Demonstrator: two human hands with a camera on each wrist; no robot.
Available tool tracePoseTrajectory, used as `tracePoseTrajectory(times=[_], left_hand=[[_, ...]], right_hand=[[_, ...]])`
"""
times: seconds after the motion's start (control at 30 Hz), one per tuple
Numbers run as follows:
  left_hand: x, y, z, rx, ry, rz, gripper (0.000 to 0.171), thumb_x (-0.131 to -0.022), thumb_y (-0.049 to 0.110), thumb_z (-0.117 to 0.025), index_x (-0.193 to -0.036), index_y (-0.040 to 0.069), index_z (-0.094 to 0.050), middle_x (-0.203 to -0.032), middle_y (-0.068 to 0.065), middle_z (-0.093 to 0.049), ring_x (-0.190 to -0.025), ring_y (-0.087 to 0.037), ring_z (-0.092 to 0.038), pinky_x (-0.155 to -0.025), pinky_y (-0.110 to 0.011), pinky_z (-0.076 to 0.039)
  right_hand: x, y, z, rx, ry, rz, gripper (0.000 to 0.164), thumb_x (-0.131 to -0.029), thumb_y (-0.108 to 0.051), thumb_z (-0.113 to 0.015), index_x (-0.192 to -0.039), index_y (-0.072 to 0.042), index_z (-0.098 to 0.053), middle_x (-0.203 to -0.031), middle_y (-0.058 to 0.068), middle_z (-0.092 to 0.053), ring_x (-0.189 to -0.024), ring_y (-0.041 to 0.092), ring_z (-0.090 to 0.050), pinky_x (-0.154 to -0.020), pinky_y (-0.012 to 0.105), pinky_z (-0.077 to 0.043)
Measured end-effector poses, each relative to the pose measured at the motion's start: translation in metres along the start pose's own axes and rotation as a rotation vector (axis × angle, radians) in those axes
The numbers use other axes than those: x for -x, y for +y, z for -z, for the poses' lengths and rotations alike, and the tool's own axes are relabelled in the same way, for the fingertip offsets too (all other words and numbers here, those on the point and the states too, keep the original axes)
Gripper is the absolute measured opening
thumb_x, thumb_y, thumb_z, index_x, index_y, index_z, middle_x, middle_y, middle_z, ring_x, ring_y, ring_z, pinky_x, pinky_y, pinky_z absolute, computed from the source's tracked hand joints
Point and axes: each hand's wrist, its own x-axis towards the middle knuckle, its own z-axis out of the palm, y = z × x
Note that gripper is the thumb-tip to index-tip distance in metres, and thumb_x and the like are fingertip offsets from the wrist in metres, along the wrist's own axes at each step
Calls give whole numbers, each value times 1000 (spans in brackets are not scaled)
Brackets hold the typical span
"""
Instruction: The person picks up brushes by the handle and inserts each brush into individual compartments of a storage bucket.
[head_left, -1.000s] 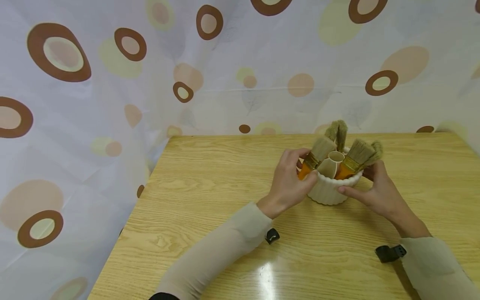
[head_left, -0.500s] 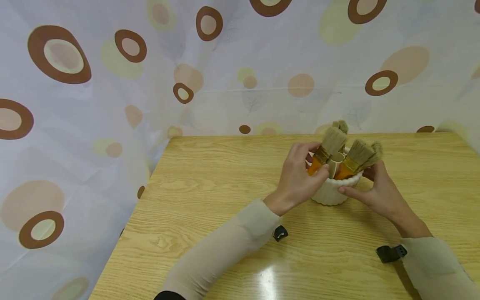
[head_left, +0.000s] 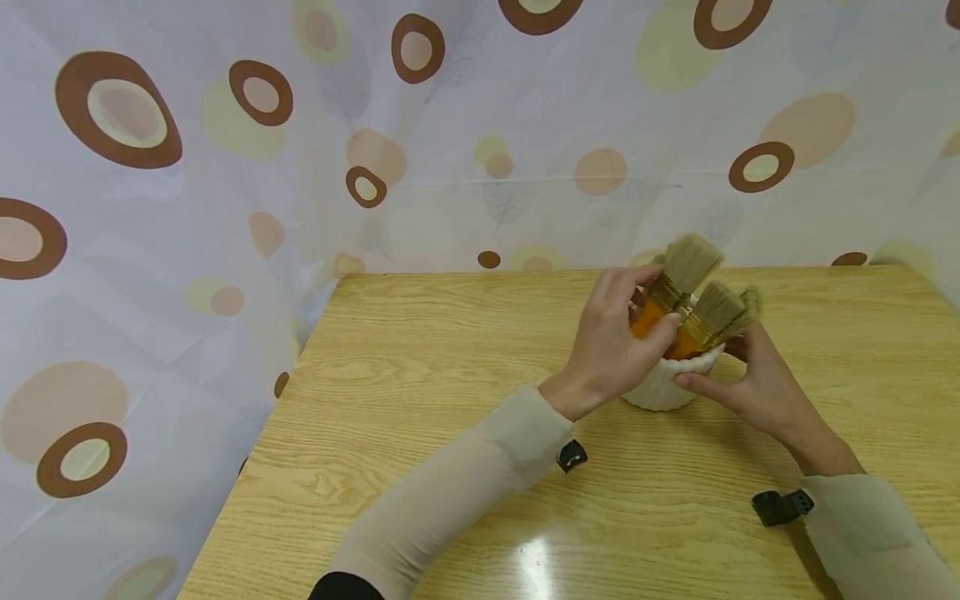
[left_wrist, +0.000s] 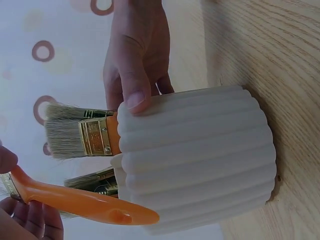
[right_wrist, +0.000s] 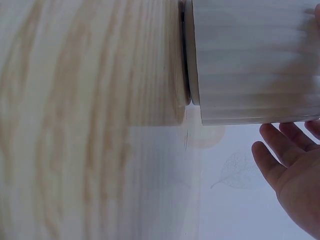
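Observation:
My left hand point(head_left: 617, 337) pinches a paintbrush point(head_left: 692, 263) between thumb and fingers, bristles up, at the left of a white ribbed pot point(head_left: 663, 387). In the left wrist view its orange handle point(left_wrist: 90, 202) slants past the rim, the handle's end overlapping the pot wall. Around the pot's right side, my right hand point(head_left: 757, 392) holds it, thumb at the front rim. Several other paintbrushes point(head_left: 718, 307) stand in the pot, bristles up and leaning right. From the right wrist view, fingers point(right_wrist: 281, 145) of the right hand touch the ribbed wall.
The pot stands on a wood-grain table point(head_left: 420, 400), toward its far edge. Behind the table and along its left side hangs a patterned curtain point(head_left: 450, 133) with brown and beige circles.
My left hand has moved right and slightly away, bringing the paintbrush from the pot's left edge to over its opening. The right hand keeps its place on the pot.

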Motion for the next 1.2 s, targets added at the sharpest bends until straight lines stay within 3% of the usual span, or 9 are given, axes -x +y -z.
tracePoseTrajectory(times=[0.4, 0.83, 0.97, 1.07, 1.2], left_hand=[[-14, 2, 2, 84, 55, -9, 47, -85, 9, -65, -128, -1, -48, -109, -12, -50, -90, -16, -53, -77, -13, -45], [-24, 8, 1, 159, 124, -65, 50, -84, 5, -66, -129, -4, -46, -114, -15, -50, -91, -17, -53, -78, -13, -46], [-24, 8, -1, 164, 126, -51, 50, -84, 5, -66, -129, -4, -45, -115, -14, -49, -92, -15, -52, -80, -13, -46], [-23, 9, -1, 164, 109, -17, 50, -85, 6, -66, -129, -2, -45, -116, -12, -49, -94, -13, -53, -81, -12, -46], [-20, 9, -1, 160, 94, 5, 49, -86, 7, -65, -129, -1, -44, -116, -13, -49, -95, -16, -54, -82, -13, -46]], right_hand=[[2, 1, 1, 7, -6, -23, 100, -74, -10, -82, -150, -30, -20, -145, 1, -32, -123, 3, -36, -89, 13, -32], [4, 1, 2, 18, -13, -47, 99, -75, -12, -82, -149, -30, -21, -143, 1, -32, -123, 4, -36, -91, 18, -33], [4, 1, 2, 19, -14, -59, 98, -75, -14, -82, -149, -31, -20, -144, 1, -31, -122, 4, -36, -98, 35, -34], [4, 0, 2, 20, -16, -64, 98, -75, -14, -82, -149, -31, -20, -144, 1, -31, -122, 4, -36, -98, 38, -34], [4, 0, 2, 19, -17, -61, 98, -75, -14, -82, -149, -31, -20, -145, 0, -30, -122, 4, -36, -94, 23, -33]])
